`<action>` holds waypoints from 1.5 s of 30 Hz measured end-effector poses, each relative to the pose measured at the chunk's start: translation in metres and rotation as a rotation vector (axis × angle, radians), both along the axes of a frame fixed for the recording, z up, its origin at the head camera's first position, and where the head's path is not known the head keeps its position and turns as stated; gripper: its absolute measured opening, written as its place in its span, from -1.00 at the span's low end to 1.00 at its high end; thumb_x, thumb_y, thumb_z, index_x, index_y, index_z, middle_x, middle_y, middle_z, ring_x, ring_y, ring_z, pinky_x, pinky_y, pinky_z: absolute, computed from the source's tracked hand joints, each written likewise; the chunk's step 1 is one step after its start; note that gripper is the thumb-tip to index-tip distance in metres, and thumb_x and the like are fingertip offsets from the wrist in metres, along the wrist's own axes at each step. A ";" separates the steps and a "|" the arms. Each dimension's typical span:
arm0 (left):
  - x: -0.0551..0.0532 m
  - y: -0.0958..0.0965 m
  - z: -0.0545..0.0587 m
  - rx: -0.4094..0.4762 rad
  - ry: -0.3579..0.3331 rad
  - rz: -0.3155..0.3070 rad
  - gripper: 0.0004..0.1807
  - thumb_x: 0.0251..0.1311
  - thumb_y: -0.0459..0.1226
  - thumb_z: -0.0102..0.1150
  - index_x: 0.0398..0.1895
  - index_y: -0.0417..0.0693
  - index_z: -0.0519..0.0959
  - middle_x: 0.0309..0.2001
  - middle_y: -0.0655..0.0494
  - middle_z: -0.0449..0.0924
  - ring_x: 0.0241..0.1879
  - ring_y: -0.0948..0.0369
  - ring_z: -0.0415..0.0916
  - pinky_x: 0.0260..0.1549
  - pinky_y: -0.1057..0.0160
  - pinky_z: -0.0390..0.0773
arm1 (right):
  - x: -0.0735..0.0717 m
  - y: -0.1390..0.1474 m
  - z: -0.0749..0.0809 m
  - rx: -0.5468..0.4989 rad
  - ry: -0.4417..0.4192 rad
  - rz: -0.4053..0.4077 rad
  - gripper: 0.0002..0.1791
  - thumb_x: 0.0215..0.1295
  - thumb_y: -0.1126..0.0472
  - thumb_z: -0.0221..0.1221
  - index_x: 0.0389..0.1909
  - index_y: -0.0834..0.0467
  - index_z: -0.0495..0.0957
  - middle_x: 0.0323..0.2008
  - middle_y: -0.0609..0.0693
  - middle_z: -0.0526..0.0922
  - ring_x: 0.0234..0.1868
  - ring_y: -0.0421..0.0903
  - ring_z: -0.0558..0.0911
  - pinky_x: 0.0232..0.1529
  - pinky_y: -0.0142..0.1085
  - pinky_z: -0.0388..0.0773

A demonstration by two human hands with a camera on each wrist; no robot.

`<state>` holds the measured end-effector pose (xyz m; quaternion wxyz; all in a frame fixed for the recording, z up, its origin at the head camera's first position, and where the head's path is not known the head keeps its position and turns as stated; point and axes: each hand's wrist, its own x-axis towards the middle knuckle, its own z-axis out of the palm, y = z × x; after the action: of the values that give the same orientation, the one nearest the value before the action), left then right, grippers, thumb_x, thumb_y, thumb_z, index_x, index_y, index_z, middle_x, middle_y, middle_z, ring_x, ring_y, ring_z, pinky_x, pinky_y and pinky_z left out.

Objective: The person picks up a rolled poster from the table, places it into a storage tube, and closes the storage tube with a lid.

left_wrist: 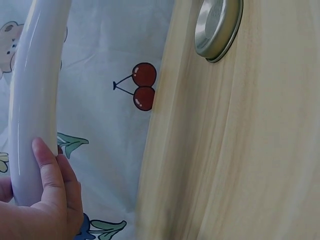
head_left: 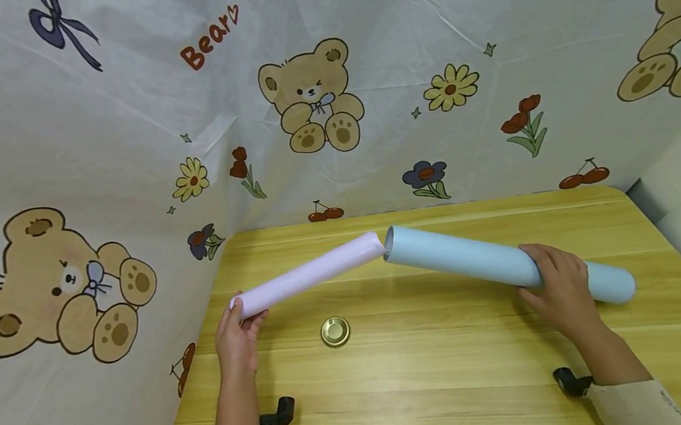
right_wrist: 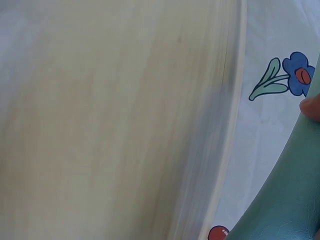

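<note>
My left hand grips the lower left end of a slim lilac tube, which slants up to the right; the left wrist view shows the fingers on its glossy side. Over the right part of the table, my right hand holds a thicker light-blue tube from above, near its right end. The blue tube's hollow left end faces the lilac tube's tip, and the two ends nearly meet; whether they touch I cannot tell. Only a fingertip on the blue tube shows in the right wrist view.
A small round gold metal lid lies on the wooden table, between the hands and nearer the left one. Behind and to the left hangs a white cloth printed with bears and flowers. Black wrist mounts sit at both cuffs.
</note>
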<state>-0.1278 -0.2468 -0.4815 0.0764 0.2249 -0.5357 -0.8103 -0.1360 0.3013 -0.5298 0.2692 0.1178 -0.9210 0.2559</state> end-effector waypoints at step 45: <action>0.003 0.000 0.016 -0.044 0.021 -0.001 -0.50 0.52 -0.02 0.00 0.40 0.00 0.34 0.19 0.12 0.27 -0.04 0.20 0.46 -0.10 0.43 0.63 | 0.003 0.005 0.003 0.055 0.045 0.044 0.06 -0.47 0.52 0.63 0.28 0.16 0.49 0.17 0.25 0.49 0.20 0.31 0.40 0.25 0.31 0.18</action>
<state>-0.1253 -0.2471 -0.4655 0.0864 0.2146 -0.5527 -0.8006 -0.1332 0.3059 -0.5267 0.2806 0.1511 -0.9185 0.2339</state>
